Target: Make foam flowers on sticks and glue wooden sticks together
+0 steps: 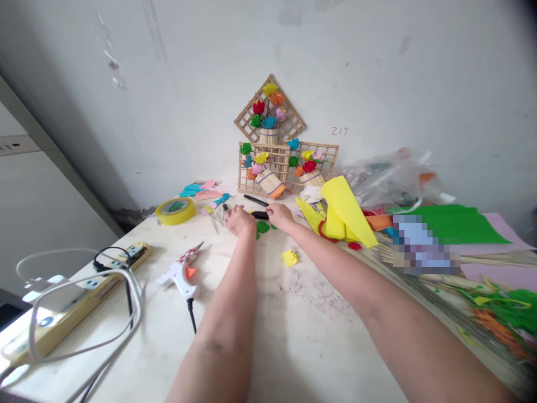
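Note:
Both my hands reach toward the far side of the white table. My left hand (240,220) has its fingers bent down beside a clear, thin piece and a small black end; what lies under the fingers is hidden. The fingers of my right hand (280,216) close at the end of a short black object (260,215), its kind unclear. Green felt-like cut pieces (263,226) lie between the hands. Beyond them is a black pen (255,200). A small yellow flower-like piece (290,257) rests nearer, below my right forearm.
At left are a glue gun (181,277), a yellow tape roll (176,211) and a power strip (84,296) with looping cables. Stick lattices with flowers (271,115) lean against the wall. Yellow sheet (346,210), green sheet (465,224), sticks and scraps crowd the right.

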### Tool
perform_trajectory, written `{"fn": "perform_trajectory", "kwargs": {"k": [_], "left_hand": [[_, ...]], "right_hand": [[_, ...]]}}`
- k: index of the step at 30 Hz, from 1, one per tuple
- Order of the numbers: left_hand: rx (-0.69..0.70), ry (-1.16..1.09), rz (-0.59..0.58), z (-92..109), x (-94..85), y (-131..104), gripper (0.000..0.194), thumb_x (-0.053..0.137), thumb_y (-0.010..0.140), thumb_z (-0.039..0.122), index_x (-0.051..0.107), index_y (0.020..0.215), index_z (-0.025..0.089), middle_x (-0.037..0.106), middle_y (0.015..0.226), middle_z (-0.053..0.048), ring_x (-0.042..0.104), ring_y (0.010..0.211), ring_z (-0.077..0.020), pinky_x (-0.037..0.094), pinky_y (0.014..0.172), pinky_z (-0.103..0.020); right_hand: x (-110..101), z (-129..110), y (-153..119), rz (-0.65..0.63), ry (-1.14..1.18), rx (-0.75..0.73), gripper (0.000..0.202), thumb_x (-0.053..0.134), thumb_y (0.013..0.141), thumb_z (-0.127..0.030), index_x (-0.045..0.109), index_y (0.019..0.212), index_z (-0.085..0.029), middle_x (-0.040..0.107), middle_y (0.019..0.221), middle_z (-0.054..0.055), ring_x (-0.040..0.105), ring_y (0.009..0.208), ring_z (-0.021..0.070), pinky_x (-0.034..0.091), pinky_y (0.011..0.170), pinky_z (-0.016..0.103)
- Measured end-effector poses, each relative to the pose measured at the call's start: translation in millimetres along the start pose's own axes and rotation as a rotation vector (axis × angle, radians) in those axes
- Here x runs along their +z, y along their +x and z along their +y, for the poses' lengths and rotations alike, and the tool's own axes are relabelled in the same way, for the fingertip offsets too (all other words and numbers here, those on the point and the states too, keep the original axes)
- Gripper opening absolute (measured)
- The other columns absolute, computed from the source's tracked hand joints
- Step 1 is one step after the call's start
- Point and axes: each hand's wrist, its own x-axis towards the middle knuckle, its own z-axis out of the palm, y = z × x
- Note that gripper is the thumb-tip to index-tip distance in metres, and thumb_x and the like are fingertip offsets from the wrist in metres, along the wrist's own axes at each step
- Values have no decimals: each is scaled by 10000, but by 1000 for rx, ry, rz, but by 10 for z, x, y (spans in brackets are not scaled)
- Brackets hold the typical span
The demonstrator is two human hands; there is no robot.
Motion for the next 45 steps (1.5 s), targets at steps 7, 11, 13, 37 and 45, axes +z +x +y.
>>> {"fn": "perform_trajectory", "kwargs": {"k": [7, 11, 13, 37, 45], "left_hand": [[-255, 165, -111, -312, -67, 286, 285, 494, 712, 157, 654, 941, 213, 624, 1081, -147, 475, 1107, -326, 348, 896, -485], [-292, 192, -135, -320, -18, 317, 248, 536, 706, 210, 660, 918, 179, 626, 1071, -172, 471, 1113, -334, 341, 904, -477], [-310, 211, -141, -322, 2, 331, 232, 547, 715, 238, 666, 901, 168, 627, 1068, -182, 469, 1118, -336, 335, 908, -476], [-330, 16, -65, -126, -164, 251, 309, 434, 830, 245, 700, 948, 143, 671, 965, -180, 611, 963, -295, 454, 788, -378], [-167, 97, 13, -12, -35, 114, 339, 388, 843, 213, 689, 945, 95, 635, 976, -192, 547, 1016, -314, 416, 831, -399]], "right_hand": [[-69, 84, -140, -3, -18, -33, 253, 480, 829, -183, 686, 974, -193, 672, 1074, 63, 598, 993, 192, 433, 818, 256], [-86, 119, -161, -12, -4, -47, 234, 491, 821, -172, 699, 919, -216, 678, 1065, 37, 597, 993, 176, 429, 831, 239], [-95, 127, -172, -16, -5, -35, 225, 496, 817, -172, 703, 892, -220, 686, 1040, 33, 600, 982, 172, 428, 828, 235], [-3, 227, -87, -58, -244, -110, 338, 570, 790, -168, 633, 1121, -198, 641, 1124, 98, 526, 1041, 240, 403, 864, 319], [8, 118, 42, -119, -149, -197, 248, 601, 779, -340, 699, 990, -253, 661, 1081, 58, 558, 1018, 245, 383, 884, 328]]}}
